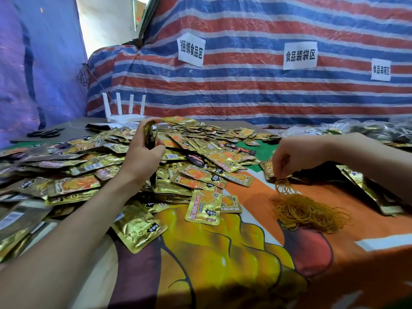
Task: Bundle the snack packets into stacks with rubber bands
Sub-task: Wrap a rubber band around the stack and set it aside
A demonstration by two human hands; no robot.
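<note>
Left hand (pixel 142 157) grips one upright packet stack (pixel 149 139), unbanded; right hand (pixel 289 157) pinches rubber bands (pixel 284 186). Loose packet pile (pixel 200 152) beyond both hands remains.

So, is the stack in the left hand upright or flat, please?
Upright: the left hand grips the stack on edge, above the loose packets.

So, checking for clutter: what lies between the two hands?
In the head view, loose snack packets lie overlapping on the printed cloth between the left hand and right hand.
</note>
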